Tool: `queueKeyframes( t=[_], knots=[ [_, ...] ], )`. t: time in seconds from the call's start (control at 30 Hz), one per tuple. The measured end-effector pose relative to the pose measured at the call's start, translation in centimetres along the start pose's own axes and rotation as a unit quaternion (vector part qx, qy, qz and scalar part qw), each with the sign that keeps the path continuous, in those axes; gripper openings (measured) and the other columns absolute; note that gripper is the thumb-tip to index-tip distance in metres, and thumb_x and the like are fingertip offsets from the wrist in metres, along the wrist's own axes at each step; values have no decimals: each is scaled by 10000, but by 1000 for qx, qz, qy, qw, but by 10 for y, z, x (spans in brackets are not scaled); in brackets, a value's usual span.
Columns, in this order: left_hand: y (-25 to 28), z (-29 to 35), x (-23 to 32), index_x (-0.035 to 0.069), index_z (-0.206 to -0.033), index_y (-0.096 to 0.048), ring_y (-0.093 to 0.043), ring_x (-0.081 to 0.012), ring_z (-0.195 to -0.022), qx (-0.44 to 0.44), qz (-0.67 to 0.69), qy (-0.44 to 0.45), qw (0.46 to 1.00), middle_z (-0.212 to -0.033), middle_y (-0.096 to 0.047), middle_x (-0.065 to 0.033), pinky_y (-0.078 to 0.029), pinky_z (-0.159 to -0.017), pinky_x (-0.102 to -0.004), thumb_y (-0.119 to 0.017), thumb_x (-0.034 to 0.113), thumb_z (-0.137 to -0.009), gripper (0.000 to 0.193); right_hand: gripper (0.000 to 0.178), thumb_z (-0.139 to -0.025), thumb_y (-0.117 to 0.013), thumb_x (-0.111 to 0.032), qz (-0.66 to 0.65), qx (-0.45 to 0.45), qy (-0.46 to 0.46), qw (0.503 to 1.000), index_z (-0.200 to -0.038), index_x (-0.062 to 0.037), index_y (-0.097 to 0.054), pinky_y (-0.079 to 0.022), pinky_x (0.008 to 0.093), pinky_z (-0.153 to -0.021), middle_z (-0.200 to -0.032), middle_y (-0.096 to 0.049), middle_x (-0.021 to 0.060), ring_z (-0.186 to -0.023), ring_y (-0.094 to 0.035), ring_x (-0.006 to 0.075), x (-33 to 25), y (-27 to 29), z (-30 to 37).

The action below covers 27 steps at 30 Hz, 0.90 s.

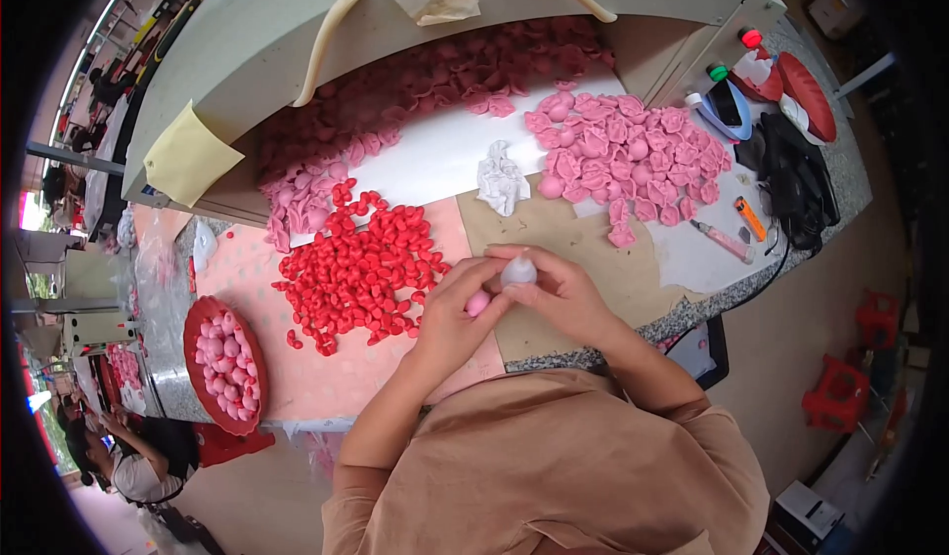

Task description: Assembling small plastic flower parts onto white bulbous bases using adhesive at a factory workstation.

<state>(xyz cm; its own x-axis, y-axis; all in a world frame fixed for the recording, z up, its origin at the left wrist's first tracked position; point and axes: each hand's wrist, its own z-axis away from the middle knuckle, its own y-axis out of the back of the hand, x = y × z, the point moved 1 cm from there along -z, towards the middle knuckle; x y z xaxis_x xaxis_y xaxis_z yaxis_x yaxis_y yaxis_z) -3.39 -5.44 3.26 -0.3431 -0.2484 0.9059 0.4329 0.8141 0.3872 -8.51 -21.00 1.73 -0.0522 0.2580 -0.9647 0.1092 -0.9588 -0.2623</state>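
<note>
Your left hand (455, 301) curls around a pink ball (478, 304); your right hand (570, 296) pinches a pale piece (519, 272) between your hands, thumb against fingers. Judged: both light; ball smooth, perhaps slippery, so cup it; piece probably soft, so grip its sides gently. Left of your left hand: 1 red dish (230, 424), holding pink balls (227, 359).

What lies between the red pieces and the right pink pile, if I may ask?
A crumpled white wad, with some bare brown sheet beside it, in the head view.
</note>
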Motion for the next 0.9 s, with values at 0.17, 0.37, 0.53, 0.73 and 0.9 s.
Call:
queueKeyframes(
  t=[0.17,0.37,0.53,0.73,0.9],
  knots=[
    [10,-35,0,38,-967,-648,-625,-249,-776,-26,-128,-46,990,-938,-620,-99,-502,-653,-326,-668,63,-786,184,393,-909,-539,-119,-10,103,-17,994,-1272,3,-456,-458,232,-780,-1119,-589,81,-933,-587,123,-8,25,2],
    [-13,-84,-21,47,-911,-658,-624,-266,-729,-23,-279,-122,952,-892,-623,-79,-495,-606,-340,-652,113,-795,133,419,-908,-550,-151,34,162,14,986,-1288,-14,-439,-441,216,-712,-1041,-604,65,-839,-575,92,-8,35,10],
    [-6,-86,-30,52,-915,-654,-603,-208,-613,6,-230,-121,965,-831,-629,-52,-473,-532,-303,-642,145,-827,129,413,-905,-559,-153,76,169,39,982,-1278,-13,-448,-432,212,-711,-975,-606,47,-836,-561,82,-2,35,11],
    [22,-55,-23,56,-876,-589,-475,-77,-492,61,433,260,861,-648,-538,11,-372,-453,-208,-626,154,-876,105,345,-871,-615,-148,199,127,18,972,-1177,-10,-533,-427,216,-708,-908,-598,30,-804,-518,67,-12,18,2],
    [28,-36,-18,72,-877,-570,-485,-75,-498,100,439,235,861,-643,-534,4,-354,-441,-199,-621,167,-880,108,330,-854,-636,-151,252,89,45,963,-1142,-19,-544,-447,241,-695,-891,-603,49,-786,-536,91,-17,-2,-7]
  ],
)
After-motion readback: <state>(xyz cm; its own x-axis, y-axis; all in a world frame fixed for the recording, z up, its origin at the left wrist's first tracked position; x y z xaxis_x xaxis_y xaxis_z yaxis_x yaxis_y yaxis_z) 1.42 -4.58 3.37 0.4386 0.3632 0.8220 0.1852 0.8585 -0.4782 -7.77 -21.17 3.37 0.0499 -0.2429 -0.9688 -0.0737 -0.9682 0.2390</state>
